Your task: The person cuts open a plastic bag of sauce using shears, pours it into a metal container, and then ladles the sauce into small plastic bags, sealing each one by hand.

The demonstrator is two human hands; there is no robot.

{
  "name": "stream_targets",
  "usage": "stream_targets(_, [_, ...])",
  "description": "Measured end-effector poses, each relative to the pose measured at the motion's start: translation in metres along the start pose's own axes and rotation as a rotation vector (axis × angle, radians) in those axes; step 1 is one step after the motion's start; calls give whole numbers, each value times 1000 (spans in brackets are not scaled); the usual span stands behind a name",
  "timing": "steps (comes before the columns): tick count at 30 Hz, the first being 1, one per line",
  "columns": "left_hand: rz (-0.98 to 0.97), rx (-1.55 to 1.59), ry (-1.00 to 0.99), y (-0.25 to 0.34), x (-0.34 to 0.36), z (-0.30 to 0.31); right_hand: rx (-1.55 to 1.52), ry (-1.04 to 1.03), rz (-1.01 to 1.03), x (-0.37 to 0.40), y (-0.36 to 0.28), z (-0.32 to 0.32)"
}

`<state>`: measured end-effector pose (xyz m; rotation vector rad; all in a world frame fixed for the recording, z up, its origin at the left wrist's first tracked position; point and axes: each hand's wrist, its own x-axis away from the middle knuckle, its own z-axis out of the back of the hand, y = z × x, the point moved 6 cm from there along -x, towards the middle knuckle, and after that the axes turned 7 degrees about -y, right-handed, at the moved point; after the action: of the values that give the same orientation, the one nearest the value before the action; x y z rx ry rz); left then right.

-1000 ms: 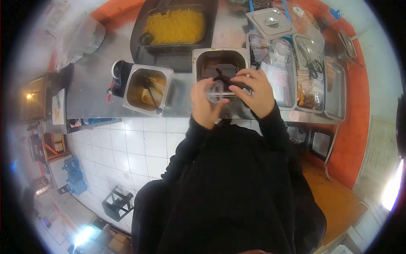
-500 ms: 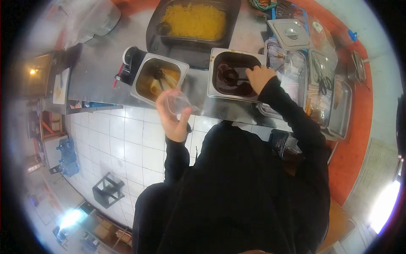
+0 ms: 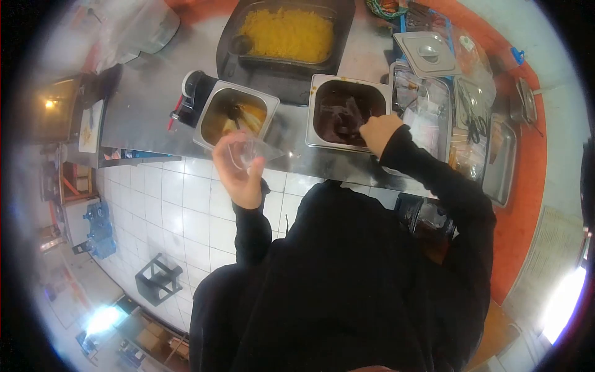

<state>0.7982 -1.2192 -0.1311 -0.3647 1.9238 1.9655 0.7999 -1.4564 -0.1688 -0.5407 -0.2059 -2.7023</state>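
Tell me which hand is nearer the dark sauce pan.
Right. The right hand is at the dark sauce pan's near right corner, overlapping its rim. The left hand holds a clear bag off to the pan's left, in front of the neighbouring pan.

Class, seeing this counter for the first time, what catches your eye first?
Bright yellow food fills the dark tray at the far side of the counter. Nearer, the right hand reaches into the steel pan of dark sauce, while the left hand holds a clear plastic bag.
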Motion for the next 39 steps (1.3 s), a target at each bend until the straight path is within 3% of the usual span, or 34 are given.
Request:
stream_targets(6, [-8,26,-16,1,-8,-11,-25,155,-148,-21,14,-8])
stream_targets(10, [-32,-61,0,4,-4,-3,-28,-30,-199,-6,22,4])
stream_targets(14, [-10,-83,15,3,0,8,-20,-46,-6,7,1,3])
stream_targets(15, [-8,-82,21,2,0,10,-56,51,32,9,-5,6])
stream_targets(18, [-5,-89,18,2,-2,9,-104,15,-72,-8,-8,-2])
stream_targets(24, [-27,-87,26,11,-2,6,-88,184,-179,-17,14,-6])
stream_targets(27, [8,-87,43,10,2,13,-147,-158,-299,-3,21,-3])
stream_targets(31, [32,-48,77,2,4,21,-300,-196,-257,-5,17,-18])
stream_targets(34, [20,-61,64,2,2,21,-511,-109,-317,-20,21,-38])
stream_targets(39, [19,-91,47,5,3,18,-830,291,-332,-21,32,-57])
